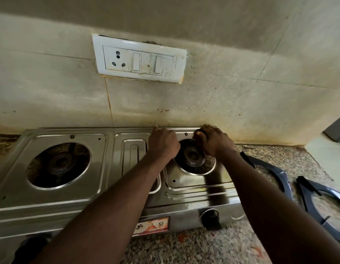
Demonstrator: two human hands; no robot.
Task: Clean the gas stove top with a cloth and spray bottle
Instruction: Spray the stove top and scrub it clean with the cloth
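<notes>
The gas stove [89, 199] is sitting on the speckled counter [203, 248], its back edge against the stained wall [241, 92], filling the view from 9 o'clock across to the centre. Cleaning proper is, by my reading, not yet starting: no cloth and no spray bottle are showing anywhere, and the steel top is still looking dull and smeared, with yellowish marks at 5 o'clock of the right burner [193, 156].

What is looking done is the stripping-down. Both pan supports are lying off the stove on the counter, one [279, 174] just beside the stove at its 3 o'clock and the other [305, 201] further out toward 4 o'clock.

The left hand [163, 142] is reaching to 9 o'clock of the right burner, fingers bent down over the rim of its round opening; whether it is gripping anything I cannot tell. The right hand [215, 142] is hovering at 2 o'clock of the same burner, fingers curled near something dark at the far rim; I cannot tell whether it is clamped on it. Spraying and wiping are both remaining.

No true container is appearing. The two round openings are each holding a burner; the left burner [59, 163] is sitting untouched, well apart from both hands.
</notes>
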